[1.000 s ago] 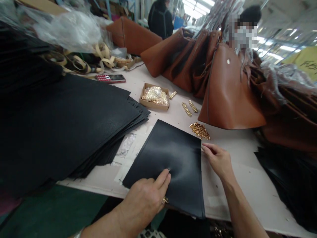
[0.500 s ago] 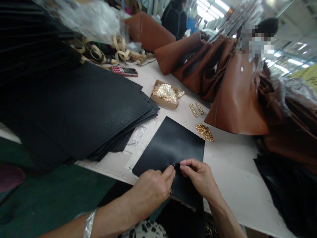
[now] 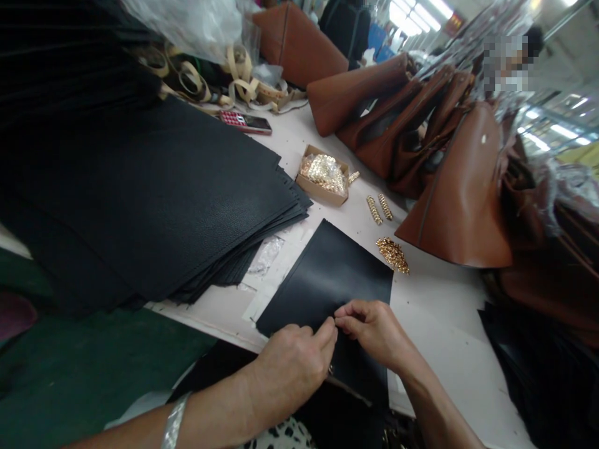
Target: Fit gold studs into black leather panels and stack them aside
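Note:
A black leather panel (image 3: 327, 268) lies on the white table in front of me, its near edge hanging past the table. Over its lower part, my left hand (image 3: 302, 358) is closed in a pinch with the fingertips at the panel's surface. My right hand (image 3: 372, 327) pinches from the other side, and the two hands' fingertips meet. Whatever sits between the fingers is too small or hidden to name. A tiny gold piece (image 3: 331, 369) shows under my left hand. Beyond the panel's right corner is a pile of small gold metal pieces (image 3: 393, 254).
A stack of black leather panels (image 3: 196, 206) covers the left side. Behind are a cardboard box (image 3: 327, 194) of gold pieces, two gold rows (image 3: 374, 211), and a phone (image 3: 248, 122). Brown leather bags (image 3: 461, 206) line the right; dark sheets (image 3: 519, 362) hang at the right edge.
The fingertips of my right hand have closed the small gap to those of my left hand. The camera has shifted a little, so the table's things sit slightly further right.

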Motion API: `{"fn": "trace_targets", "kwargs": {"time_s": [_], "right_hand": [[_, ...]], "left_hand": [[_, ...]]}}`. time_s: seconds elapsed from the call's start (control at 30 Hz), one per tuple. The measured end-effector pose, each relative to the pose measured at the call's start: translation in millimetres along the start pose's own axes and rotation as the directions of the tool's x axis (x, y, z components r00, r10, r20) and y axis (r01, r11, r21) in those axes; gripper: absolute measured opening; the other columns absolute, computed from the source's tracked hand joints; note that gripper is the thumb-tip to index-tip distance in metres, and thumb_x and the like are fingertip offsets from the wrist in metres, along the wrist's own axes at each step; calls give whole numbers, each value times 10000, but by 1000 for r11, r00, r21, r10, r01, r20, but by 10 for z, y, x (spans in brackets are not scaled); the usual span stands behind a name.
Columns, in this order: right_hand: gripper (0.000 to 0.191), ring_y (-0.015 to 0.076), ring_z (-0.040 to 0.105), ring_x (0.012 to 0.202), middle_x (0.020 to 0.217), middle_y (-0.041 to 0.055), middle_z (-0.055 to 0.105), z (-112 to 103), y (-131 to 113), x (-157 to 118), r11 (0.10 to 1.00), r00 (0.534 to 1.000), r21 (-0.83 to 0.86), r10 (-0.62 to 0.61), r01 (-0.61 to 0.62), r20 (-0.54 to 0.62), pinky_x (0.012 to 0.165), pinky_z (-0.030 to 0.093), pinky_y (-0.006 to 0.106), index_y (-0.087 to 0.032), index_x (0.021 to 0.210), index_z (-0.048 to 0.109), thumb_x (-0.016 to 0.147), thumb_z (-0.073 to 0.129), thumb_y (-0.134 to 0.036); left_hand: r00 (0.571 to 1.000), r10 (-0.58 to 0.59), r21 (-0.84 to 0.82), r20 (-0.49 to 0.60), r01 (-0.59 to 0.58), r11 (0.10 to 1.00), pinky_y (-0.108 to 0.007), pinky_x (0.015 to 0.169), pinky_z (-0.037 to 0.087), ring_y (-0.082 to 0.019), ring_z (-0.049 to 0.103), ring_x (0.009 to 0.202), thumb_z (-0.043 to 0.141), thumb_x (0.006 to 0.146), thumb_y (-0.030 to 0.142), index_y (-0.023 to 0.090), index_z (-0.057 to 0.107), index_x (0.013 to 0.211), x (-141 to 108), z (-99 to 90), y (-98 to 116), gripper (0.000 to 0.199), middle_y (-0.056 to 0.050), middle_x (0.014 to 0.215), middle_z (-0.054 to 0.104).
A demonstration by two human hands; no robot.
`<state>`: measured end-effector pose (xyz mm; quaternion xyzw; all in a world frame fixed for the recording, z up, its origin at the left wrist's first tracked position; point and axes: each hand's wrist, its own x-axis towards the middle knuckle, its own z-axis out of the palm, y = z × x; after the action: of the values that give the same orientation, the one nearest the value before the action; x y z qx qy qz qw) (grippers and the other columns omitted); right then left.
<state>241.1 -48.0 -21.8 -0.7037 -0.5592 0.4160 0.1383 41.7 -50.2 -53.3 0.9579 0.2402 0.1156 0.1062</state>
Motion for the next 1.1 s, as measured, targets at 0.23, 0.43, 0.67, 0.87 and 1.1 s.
{"fn": "trace_targets", "kwargs": {"time_s": [0.23,0.43,0.67,0.87,1.1], "right_hand": [[119,126,549,572,622,-10,644,-51,-50,88,996,995,-36,78,-76,63,527,406,225,-194,746,720,778,636,-274],[117,125,573,552,587,-1,641,-114,-88,190,985,976,-62,166,-159,140,491,403,211,-176,737,712,756,654,-275],[70,119,601,537,569,1,636,-184,-231,290,966,938,-81,258,-246,232,457,413,183,-159,695,680,724,676,-223],[152,127,590,479,511,-32,604,-188,-312,382,936,912,-143,346,-321,219,439,393,195,-177,736,617,664,750,-173],[368,137,579,576,646,-34,642,-201,-293,252,965,981,-176,193,-193,-16,489,358,222,-202,799,662,533,894,-306]], "left_hand": [[999,-22,-34,-31,21,999,-351,519,463,-188,594,669,560,868,154,89,533,1282,-2,71,7,419,-76,1190,648],[999,-6,-58,-34,4,998,-345,531,468,-186,605,662,604,865,191,92,570,1254,-7,72,7,402,-83,1207,659],[999,-3,-51,-45,1,999,-347,532,469,-186,609,659,606,850,206,109,579,1275,-39,157,-9,437,-80,1261,657],[1000,18,-37,-10,-18,999,-350,551,513,-195,622,667,583,824,157,97,578,1286,-29,129,-45,465,-97,1240,665],[999,28,-94,-27,-30,995,-341,600,561,-202,673,732,485,843,70,168,613,1214,-58,133,-96,404,-55,1109,695]]}}
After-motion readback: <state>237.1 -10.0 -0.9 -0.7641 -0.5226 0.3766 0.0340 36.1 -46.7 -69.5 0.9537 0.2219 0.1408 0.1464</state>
